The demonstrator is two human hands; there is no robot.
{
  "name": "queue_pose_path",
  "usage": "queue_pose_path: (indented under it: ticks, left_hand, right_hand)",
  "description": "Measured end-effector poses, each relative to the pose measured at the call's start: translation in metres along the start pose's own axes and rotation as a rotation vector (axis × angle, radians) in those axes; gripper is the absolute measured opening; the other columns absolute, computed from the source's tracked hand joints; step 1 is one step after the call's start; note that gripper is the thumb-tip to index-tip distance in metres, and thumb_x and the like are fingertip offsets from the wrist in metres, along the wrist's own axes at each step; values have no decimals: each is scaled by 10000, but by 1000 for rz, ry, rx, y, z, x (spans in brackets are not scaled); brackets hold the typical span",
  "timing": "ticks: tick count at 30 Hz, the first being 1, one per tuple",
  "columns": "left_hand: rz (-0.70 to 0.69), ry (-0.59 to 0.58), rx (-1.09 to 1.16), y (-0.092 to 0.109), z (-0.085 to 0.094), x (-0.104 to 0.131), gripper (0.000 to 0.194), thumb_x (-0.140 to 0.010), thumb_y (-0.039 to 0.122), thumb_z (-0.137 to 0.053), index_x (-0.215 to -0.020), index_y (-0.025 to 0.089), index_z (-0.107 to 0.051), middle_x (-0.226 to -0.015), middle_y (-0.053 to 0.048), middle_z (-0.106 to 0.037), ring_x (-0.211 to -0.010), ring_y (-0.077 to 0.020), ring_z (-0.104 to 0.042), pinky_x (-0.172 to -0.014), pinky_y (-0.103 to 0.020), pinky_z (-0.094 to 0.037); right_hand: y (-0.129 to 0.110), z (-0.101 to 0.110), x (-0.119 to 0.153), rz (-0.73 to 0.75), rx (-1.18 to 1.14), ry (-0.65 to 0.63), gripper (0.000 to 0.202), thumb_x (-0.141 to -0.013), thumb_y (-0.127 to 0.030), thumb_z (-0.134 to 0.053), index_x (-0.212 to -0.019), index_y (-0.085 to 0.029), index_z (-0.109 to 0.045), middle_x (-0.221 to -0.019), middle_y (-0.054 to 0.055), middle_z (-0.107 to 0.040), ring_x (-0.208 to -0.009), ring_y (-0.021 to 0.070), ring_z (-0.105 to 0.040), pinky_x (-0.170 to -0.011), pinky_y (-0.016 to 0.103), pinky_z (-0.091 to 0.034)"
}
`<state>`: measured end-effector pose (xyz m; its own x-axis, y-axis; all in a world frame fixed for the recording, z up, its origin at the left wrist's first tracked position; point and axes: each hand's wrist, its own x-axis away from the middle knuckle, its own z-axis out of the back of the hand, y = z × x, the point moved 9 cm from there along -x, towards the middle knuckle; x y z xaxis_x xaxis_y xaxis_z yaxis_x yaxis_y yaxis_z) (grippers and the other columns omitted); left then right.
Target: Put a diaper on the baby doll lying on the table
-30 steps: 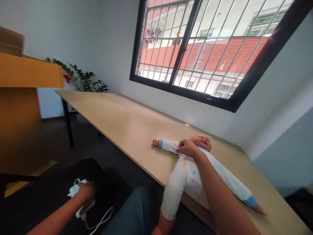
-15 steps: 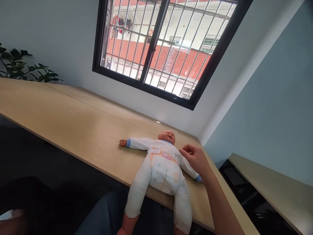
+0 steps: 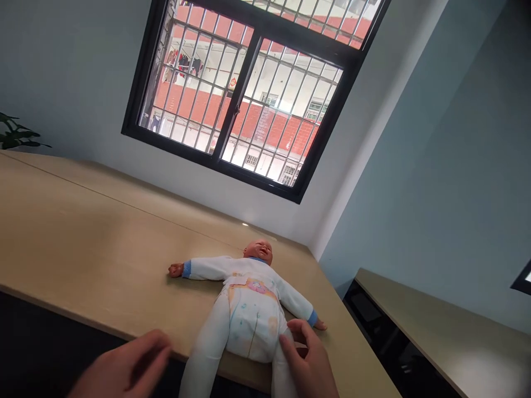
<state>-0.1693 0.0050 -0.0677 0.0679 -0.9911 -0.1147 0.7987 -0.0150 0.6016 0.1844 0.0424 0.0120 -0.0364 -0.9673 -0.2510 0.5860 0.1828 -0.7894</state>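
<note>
Where doll (image 3: 249, 301) legs overhang—feet cropped (both), right hand (image 3: 309, 362) touching

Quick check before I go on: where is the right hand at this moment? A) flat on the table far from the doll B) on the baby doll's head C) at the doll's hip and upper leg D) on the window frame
C: the right hand rests against the baby doll at its hip and upper leg, beside the diaper, while the left hand hovers blurred at the edge of the table, not touching the doll.
</note>
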Motion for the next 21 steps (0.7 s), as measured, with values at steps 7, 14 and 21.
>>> queue_pose_path:
  ticks: [7,14,21]
  left_hand:
    - [-227,74,160,149,15,-29,306,-796,137,-531,-1051,196,-690,-1132,-97,-706,-1096,-257,-632,-961,-324,-468]
    - [-103,-76,222,149,1,-57,540,-736,15,-475,-1265,117,-497,-1022,-107,-682,-992,-259,-645,-813,-296,-455]
    - [133,-163,987,138,-5,-67,539,-732,184,-588,-1243,128,-424,-785,13,-581,-714,-188,-597,-692,-283,-512]
  right_hand:
    - [-16,5,-5,56,89,113,272,-760,-387,-605,-889,-168,-704,-944,137,-737,-902,313,-686,-814,401,-531]
    - [-16,-16,-18,-245,-565,21,436,-641,-264,-676,-1058,-156,-613,-664,16,-689,-619,181,-666,-615,261,-511]
    - [-25,-41,-26,-426,-1128,-110,352,-574,-258,-821,-826,-182,-588,-717,10,-663,-470,63,-518,-399,163,-374]
